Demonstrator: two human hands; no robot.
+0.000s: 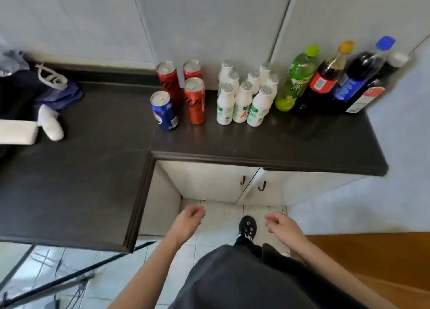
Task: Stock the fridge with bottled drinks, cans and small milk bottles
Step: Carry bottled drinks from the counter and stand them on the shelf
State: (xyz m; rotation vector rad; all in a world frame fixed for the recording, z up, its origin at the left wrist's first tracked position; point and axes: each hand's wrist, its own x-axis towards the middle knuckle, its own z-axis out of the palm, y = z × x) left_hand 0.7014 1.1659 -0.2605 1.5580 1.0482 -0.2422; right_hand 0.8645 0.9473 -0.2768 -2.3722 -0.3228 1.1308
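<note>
On the black counter (256,143) stand three red cans (195,101) and one blue can (164,111). To their right is a cluster of several small white milk bottles (244,101). Further right stand a green bottle (295,80), a cola bottle with a yellow cap (325,78), a dark bottle with a blue cap (358,76) and a dark bottle with a white cap (377,85). My left hand (188,220) and my right hand (281,227) hang below the counter edge, both with nothing in them, fingers loosely curled. No fridge is in view.
White cabinet doors with black handles (252,184) sit under the counter. At the far left lie a blue bag (58,90) and a white object (50,122). A wooden surface (372,262) is at lower right. My shoe (247,226) rests on the tiled floor.
</note>
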